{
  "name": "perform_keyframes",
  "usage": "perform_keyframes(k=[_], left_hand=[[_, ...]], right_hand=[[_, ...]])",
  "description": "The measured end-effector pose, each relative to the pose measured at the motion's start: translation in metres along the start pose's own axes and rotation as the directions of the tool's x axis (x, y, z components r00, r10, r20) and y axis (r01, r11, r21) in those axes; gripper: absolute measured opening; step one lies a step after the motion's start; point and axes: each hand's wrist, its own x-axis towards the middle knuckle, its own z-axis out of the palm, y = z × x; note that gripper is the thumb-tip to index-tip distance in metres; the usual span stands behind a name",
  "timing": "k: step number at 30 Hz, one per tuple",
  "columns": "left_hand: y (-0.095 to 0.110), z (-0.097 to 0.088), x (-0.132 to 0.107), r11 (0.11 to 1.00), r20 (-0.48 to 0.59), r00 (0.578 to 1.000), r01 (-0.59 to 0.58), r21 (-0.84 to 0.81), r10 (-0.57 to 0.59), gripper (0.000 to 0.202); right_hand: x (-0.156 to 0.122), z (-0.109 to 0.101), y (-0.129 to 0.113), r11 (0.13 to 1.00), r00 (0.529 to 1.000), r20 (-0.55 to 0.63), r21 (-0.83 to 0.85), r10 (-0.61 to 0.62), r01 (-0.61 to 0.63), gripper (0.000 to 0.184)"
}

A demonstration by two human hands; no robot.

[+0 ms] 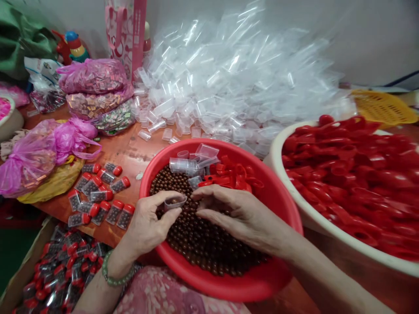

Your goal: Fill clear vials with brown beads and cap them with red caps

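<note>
A red basin [278, 192] in front of me holds a heap of small brown beads [203, 240], a few clear plastic vials [188, 165] and red caps [234, 176]. My left hand [147, 226] pinches one clear vial [175, 203] by its mouth over the beads. My right hand [235, 213] lies just to the right of that vial, fingers curled and pinched together near its opening. What those fingers hold is hidden.
Filled red-capped vials [101, 194] lie on the table left of the basin, more in a box [55, 270] below. A white basin of red caps [353, 174] stands right. Empty clear vials [235, 83] pile behind. Pink bags [42, 148] sit left.
</note>
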Motion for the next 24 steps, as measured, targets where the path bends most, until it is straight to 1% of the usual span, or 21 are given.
perform_keyframes(k=[1, 3, 5, 7, 9, 11, 13, 16, 17, 18, 19, 20, 21, 22, 23, 24], left_hand=[[0.0, -0.001, -0.001, 1.0, -0.032, 0.999, -0.005, -0.012, 0.005, 0.022], [-0.002, -0.002, -0.003, 1.0, -0.075, 0.997, -0.019, -0.004, 0.018, 0.021], [-0.003, -0.003, -0.003, 1.0, -0.089, 0.996, -0.015, 0.026, 0.018, 0.022], [-0.005, -0.003, -0.001, 1.0, -0.097, 0.995, 0.011, 0.028, -0.008, 0.024], [-0.007, -0.004, 0.0, 0.997, -0.085, 0.994, 0.061, -0.051, -0.066, 0.025], [-0.009, -0.004, 0.001, 0.984, -0.049, 0.991, 0.119, -0.134, -0.127, 0.026], [-0.01, -0.003, 0.002, 0.971, -0.003, 0.988, 0.154, -0.183, -0.157, 0.027], [-0.011, -0.003, 0.002, 0.97, 0.005, 0.988, 0.152, -0.189, -0.154, 0.027], [-0.01, -0.003, 0.002, 0.974, 0.006, 0.989, 0.145, -0.172, -0.146, 0.026], [-0.009, -0.003, 0.002, 0.979, 0.012, 0.99, 0.139, -0.151, -0.139, 0.025], [-0.008, -0.003, 0.002, 0.982, 0.026, 0.99, 0.14, -0.128, -0.137, 0.024], [-0.007, -0.003, 0.002, 0.983, 0.047, 0.989, 0.144, -0.109, -0.14, 0.023], [-0.005, -0.003, 0.002, 0.983, 0.073, 0.987, 0.153, -0.1, -0.146, 0.022], [-0.004, -0.002, 0.003, 0.981, 0.105, 0.982, 0.165, -0.101, -0.154, 0.021], [-0.004, -0.002, 0.003, 0.978, 0.14, 0.977, 0.178, -0.108, -0.162, 0.02], [-0.003, 0.0, 0.003, 0.975, 0.175, 0.97, 0.188, -0.117, -0.166, 0.02]], right_hand=[[0.0, 0.002, 0.004, 0.996, 0.999, 0.038, -0.087, 0.029, -0.025, 0.018], [0.004, 0.013, 0.01, 0.965, 0.985, 0.143, -0.253, 0.101, -0.062, 0.02], [0.011, 0.03, 0.016, 0.941, 0.961, 0.226, -0.327, 0.161, -0.081, 0.025], [0.019, 0.049, 0.019, 0.942, 0.948, 0.26, -0.323, 0.186, -0.096, 0.033], [0.023, 0.065, 0.021, 0.953, 0.942, 0.276, -0.283, 0.19, -0.11, 0.042], [0.024, 0.073, 0.023, 0.969, 0.937, 0.299, -0.218, 0.18, -0.117, 0.041], [0.022, 0.073, 0.026, 0.984, 0.934, 0.321, -0.132, 0.157, -0.119, 0.033], [0.02, 0.057, 0.029, 0.99, 0.934, 0.332, 0.007, 0.132, -0.142, 0.014], [0.02, 0.05, 0.029, 0.987, 0.935, 0.329, 0.037, 0.134, -0.154, 0.012], [0.02, 0.042, 0.028, 0.979, 0.939, 0.312, 0.089, 0.145, -0.181, 0.016], [0.021, 0.035, 0.025, 0.957, 0.948, 0.269, 0.184, 0.169, -0.223, 0.021], [0.023, 0.029, 0.021, 0.907, 0.957, 0.204, 0.325, 0.208, -0.267, 0.025], [0.025, 0.024, 0.016, 0.819, 0.956, 0.125, 0.494, 0.265, -0.291, 0.027], [0.027, 0.02, 0.01, 0.696, 0.942, 0.05, 0.661, 0.332, -0.28, 0.029], [0.029, 0.018, 0.003, 0.564, 0.918, -0.009, 0.791, 0.397, -0.237, 0.03], [0.031, 0.017, -0.004, 0.457, 0.893, -0.048, 0.871, 0.447, -0.181, 0.031]])
